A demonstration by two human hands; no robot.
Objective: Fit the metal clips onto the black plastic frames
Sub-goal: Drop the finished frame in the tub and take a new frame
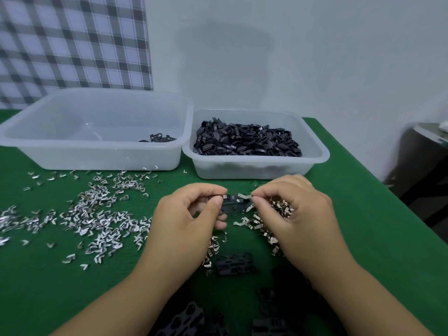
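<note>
My left hand [191,214] grips a black plastic frame [234,205] by its left end, just above the green table. A metal clip [226,196] sits on the frame's top edge by my left thumb. My right hand [291,209] pinches another metal clip [244,196] at the frame's upper right corner. A handful of loose clips [281,207] shows under my right palm. More black frames [234,264] lie on the table between my wrists and near the bottom edge.
Many loose metal clips [97,219] are scattered over the green table [36,287] at left. A large clear tub [97,132] holds a few black parts. A smaller tub [254,144] is heaped with black pieces. The table's right edge runs diagonally beside a dark stand [426,151].
</note>
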